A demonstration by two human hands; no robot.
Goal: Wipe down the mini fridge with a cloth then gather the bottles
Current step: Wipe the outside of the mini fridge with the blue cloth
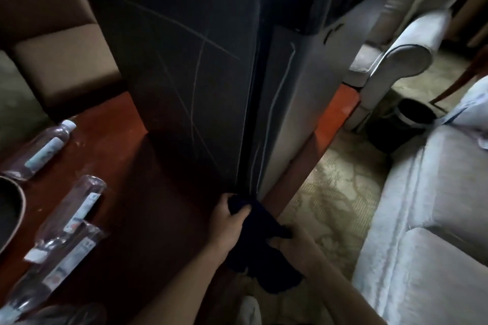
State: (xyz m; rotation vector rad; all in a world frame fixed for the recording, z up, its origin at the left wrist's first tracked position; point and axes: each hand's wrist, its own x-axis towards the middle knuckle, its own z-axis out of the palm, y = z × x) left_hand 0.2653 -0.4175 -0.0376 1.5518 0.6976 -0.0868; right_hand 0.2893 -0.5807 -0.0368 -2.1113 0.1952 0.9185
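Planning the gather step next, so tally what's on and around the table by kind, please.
Clear plastic bottles lying on the table: 3
Dark cloth, gripped by left hand and right hand: 1
Mini fridge: 1
Dark bin on the floor: 1
Total: 6

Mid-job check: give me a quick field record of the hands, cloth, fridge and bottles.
left hand: grips the dark cloth at the mini fridge base corner
right hand: holds the cloth lower down
mini fridge: stands on the wooden table, door seam facing the camera
bottles: lying on the table, left, not gathered
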